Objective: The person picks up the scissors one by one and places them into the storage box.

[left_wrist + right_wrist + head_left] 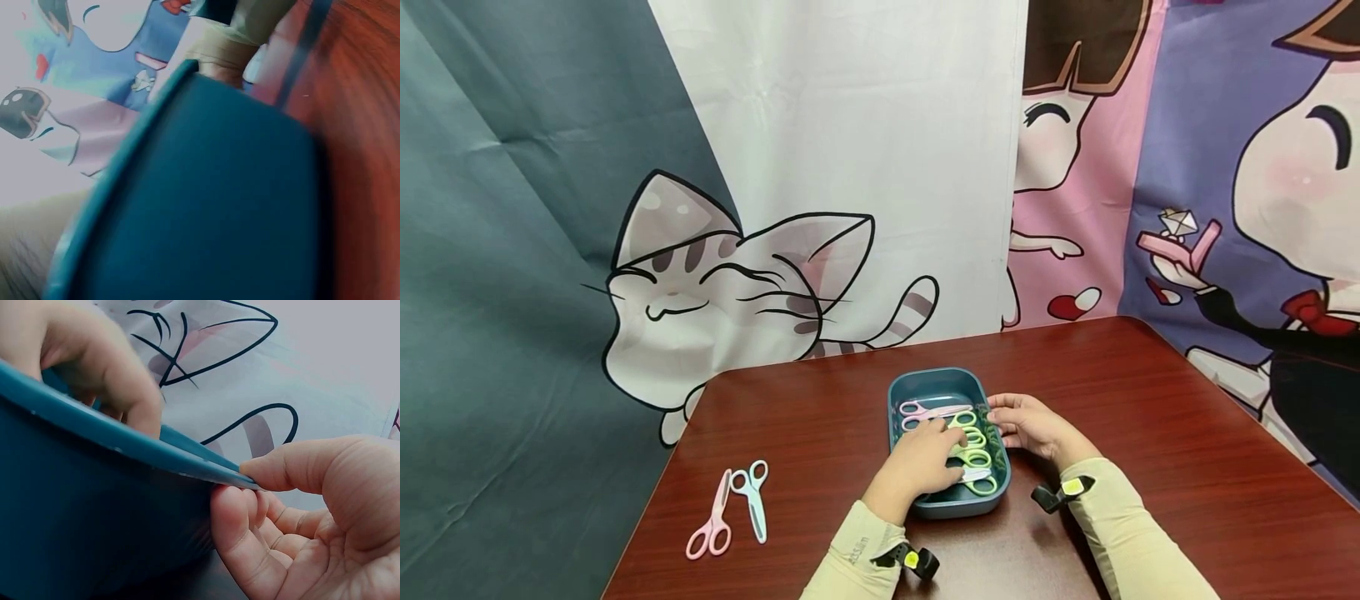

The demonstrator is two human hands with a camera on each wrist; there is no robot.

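Observation:
On the table stands a teal plastic box point(958, 507) holding several scissors: a pink pair point(916, 408) at the far end, green-handled ones point(976, 458) along the right. My left hand point(922, 458) reaches over the box's left side, bent fingers down among the scissors. The right wrist view shows those fingers point(134, 394) behind the rim, their tips hidden, so what they hold cannot be told. With thumb and fingers, my right hand point(1033, 427) pinches the right rim. The box's outer wall point(212, 194) fills much of the left wrist view.
Left on the reddish-brown table point(820, 533) lie a pink pair of scissors point(718, 510) and a light blue pair point(754, 500), close together. A cartoon-printed cloth point(850, 150) hangs behind the table's far edge.

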